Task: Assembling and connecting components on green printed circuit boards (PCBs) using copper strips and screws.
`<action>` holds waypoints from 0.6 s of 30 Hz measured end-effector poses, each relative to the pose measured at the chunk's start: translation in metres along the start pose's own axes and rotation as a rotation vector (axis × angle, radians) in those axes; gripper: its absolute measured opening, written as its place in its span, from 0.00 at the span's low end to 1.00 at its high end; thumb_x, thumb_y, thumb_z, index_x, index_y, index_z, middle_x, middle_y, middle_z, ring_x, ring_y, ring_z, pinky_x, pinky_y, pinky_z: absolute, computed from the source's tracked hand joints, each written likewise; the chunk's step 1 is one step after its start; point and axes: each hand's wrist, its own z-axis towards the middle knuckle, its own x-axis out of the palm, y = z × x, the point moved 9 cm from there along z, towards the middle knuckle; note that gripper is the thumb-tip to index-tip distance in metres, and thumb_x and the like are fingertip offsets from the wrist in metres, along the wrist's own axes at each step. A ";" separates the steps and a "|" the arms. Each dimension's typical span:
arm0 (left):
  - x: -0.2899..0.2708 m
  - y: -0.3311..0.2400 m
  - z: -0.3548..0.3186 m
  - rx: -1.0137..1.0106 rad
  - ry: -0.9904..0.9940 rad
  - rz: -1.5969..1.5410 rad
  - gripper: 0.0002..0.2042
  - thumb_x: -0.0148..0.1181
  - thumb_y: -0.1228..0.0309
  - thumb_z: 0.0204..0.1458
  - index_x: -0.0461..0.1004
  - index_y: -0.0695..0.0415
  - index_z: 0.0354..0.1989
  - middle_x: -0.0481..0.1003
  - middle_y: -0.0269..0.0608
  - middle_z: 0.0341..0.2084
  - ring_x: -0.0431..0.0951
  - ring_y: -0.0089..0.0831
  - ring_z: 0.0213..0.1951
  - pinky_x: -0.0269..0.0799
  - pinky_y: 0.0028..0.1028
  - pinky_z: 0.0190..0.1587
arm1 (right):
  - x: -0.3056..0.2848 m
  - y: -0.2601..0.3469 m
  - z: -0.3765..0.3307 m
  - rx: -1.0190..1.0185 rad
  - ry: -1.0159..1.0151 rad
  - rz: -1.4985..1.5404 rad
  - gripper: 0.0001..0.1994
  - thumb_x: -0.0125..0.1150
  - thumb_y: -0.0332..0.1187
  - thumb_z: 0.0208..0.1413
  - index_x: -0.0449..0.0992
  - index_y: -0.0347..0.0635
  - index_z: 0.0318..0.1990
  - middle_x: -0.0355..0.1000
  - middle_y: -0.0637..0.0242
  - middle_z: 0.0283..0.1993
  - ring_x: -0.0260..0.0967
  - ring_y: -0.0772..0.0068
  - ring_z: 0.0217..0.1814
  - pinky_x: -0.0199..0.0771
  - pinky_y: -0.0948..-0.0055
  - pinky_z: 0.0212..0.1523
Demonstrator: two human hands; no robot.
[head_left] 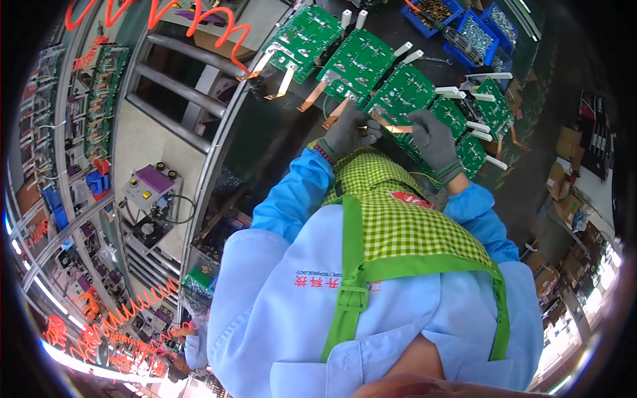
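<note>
left hand (346, 132): grey glove, fingers curled round the near edge of the green circuit board (398, 93), pinching by its copper strip (391, 126)

right hand (432, 138): grey glove too, fingers bent and pressing on the same board's right side; can't tell if they grip it

board: sits on the dark bench (279, 139), third in the row, right in front of the apron

doing it well: I'd say hold by the edges, keep off the parts, don't bend the copper

count: five or so boards in the row, two gloved hands, blue bins (464, 26) at least three
</note>
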 end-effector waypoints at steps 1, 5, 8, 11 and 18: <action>-0.002 0.009 0.007 -0.004 0.012 -0.006 0.17 0.46 0.58 0.59 0.68 0.60 0.44 0.71 0.40 0.39 0.73 0.29 0.41 0.71 0.29 0.45 | 0.000 -0.002 -0.009 0.005 -0.003 -0.013 0.06 0.52 0.32 0.52 0.72 0.40 0.34 0.71 0.53 0.31 0.71 0.52 0.31 0.70 0.64 0.31; -0.004 -0.013 -0.004 0.400 -0.062 0.701 0.21 0.55 0.50 0.53 0.67 0.54 0.44 0.70 0.36 0.39 0.72 0.27 0.41 0.69 0.29 0.45 | 0.014 -0.004 -0.026 0.118 -0.032 -0.116 0.07 0.53 0.32 0.52 0.74 0.40 0.34 0.72 0.54 0.28 0.71 0.54 0.28 0.70 0.65 0.30; 0.003 -0.009 -0.005 0.417 0.023 0.633 0.18 0.58 0.55 0.51 0.68 0.55 0.42 0.71 0.35 0.37 0.72 0.25 0.39 0.69 0.28 0.44 | 0.013 -0.008 -0.032 0.129 -0.115 -0.151 0.07 0.52 0.31 0.53 0.74 0.38 0.35 0.70 0.58 0.25 0.68 0.68 0.24 0.69 0.71 0.28; 0.017 -0.013 -0.009 0.211 -0.140 0.679 0.17 0.59 0.57 0.52 0.69 0.58 0.39 0.70 0.35 0.34 0.72 0.23 0.36 0.70 0.25 0.40 | 0.009 -0.006 -0.035 0.122 -0.185 -0.181 0.08 0.54 0.32 0.52 0.74 0.38 0.34 0.70 0.58 0.24 0.69 0.69 0.23 0.69 0.72 0.28; 0.009 -0.013 -0.003 0.380 -0.269 0.536 0.12 0.56 0.63 0.54 0.71 0.61 0.36 0.72 0.32 0.26 0.71 0.18 0.27 0.66 0.21 0.31 | 0.032 0.005 -0.036 0.208 -0.084 -0.156 0.08 0.57 0.35 0.50 0.75 0.41 0.32 0.72 0.56 0.25 0.72 0.58 0.26 0.71 0.65 0.29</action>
